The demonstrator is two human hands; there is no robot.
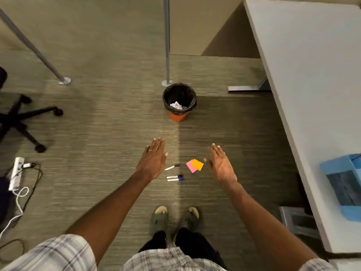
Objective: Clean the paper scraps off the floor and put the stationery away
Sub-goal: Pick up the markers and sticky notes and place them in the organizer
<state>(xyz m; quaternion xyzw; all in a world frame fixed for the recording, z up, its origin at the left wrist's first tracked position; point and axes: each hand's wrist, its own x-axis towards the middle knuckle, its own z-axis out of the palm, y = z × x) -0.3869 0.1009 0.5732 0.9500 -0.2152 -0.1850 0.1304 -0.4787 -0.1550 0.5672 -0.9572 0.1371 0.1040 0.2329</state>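
On the carpet in front of my feet lie an orange sticky-note pad (197,164) partly over a pink one (190,167), a black-capped marker (172,167), and two blue-capped markers (175,178) side by side. My left hand (153,160) hovers flat and empty just left of the black marker. My right hand (221,165) is held out flat and empty to the right of the pads. Farther ahead stands an orange bin with a black liner (179,101), with crumpled white paper (176,105) inside.
A grey desk (304,79) runs along the right, with a blue tray (343,184) on it. Two metal table legs (166,45) stand behind the bin. An office chair base (25,120) and a power strip with cables (16,175) are at the left.
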